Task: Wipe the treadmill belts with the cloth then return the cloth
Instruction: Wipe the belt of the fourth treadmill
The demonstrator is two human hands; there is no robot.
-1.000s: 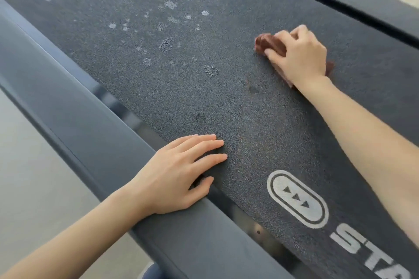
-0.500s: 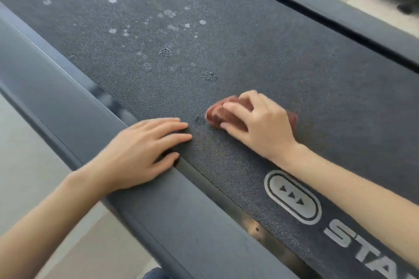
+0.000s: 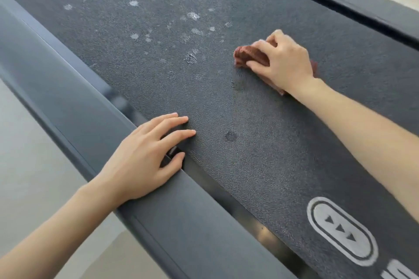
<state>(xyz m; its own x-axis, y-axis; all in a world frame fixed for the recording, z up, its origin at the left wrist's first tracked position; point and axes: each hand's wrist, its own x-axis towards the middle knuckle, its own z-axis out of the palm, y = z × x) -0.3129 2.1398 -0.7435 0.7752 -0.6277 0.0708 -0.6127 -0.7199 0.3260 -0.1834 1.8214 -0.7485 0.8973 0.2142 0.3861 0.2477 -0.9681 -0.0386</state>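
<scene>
A dark textured treadmill belt runs diagonally through the view, with several pale dried spots on its far part. My right hand grips a bunched reddish-brown cloth and presses it onto the belt just right of the spots; most of the cloth is hidden under the hand. My left hand lies flat with straight fingers across the left side rail and the belt's near edge.
A second side rail borders the belt on the far right. Pale floor lies left of the treadmill. A white arrow logo and lettering are printed on the belt's near end.
My right hand slid the cloth from the belt's right side toward my left hand, then back out to the right and farther up the belt. My left hand stayed on the rail.
</scene>
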